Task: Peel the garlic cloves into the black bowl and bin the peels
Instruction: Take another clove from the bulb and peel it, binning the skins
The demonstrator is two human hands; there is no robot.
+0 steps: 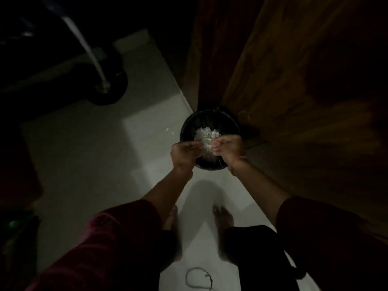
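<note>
Left hand [184, 152] and right hand [227, 149] curled, close together; grip on anything impossible to tell. Peels [206, 135] between and below, in bin [189, 122]: likely papery, weightless, clingy; pinch loosely in clumps.

A single wide-angle camera sits on the person's head and looks steeply down at the pale floor [84, 143]. It sees the left hand [184, 151] and right hand [227, 149] at arm's length over the black bin [206, 119], near frame centre at the floor's right edge. The feet [222, 215] show lower down. The picture is dim.
</note>
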